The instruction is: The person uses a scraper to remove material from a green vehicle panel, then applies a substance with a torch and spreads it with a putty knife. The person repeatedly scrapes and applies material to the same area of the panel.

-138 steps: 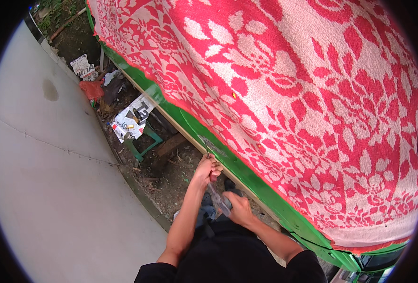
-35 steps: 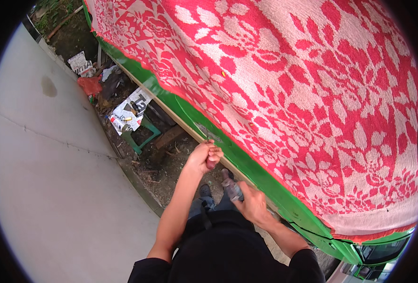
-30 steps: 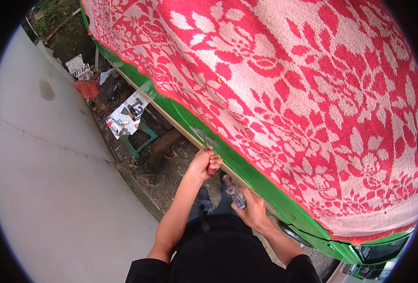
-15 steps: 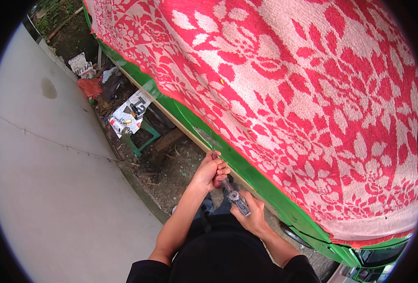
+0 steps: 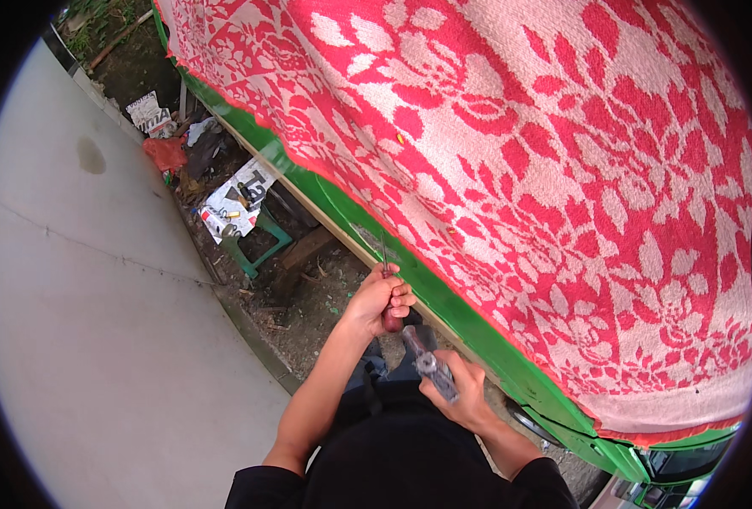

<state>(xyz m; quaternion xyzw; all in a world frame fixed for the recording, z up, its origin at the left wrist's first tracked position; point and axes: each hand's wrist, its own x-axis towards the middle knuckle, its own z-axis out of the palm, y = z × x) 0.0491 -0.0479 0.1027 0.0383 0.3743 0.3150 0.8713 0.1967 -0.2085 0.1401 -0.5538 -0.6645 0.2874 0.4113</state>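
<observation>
"Head camera, looking down along the wearer's arms: what is held by the left hand?"

"A red-handled tool (image 5: 393, 321) is gripped in the left hand (image 5: 376, 301), the fingers being curled firmly round its handle. The thin metal shaft (image 5: 384, 251) is pointed away from the body, toward a green panel (image 5: 342, 209). Whether the panel is touched by the tip cannot be told."

"And by the right?"

"A hammer (image 5: 435, 373) is grasped in the right hand (image 5: 464, 392), with the fingers closed around it, though much of its handle is hidden by the hand. Its worn grey head is seen just beside the butt of the red handle; contact between the two cannot be made out."

"What is found around them?"

"On the right, most of the green surface is covered by a large red and pale pink cloth (image 5: 520, 170), patterned with flowers and leaves. On the left, much of the view is filled by a pale wall (image 5: 138, 339). Between wall and panel, a green stool (image 5: 270, 257) is seen, its top covered by a white printed sheet (image 5: 216, 206) on which small objects are laid"
</observation>
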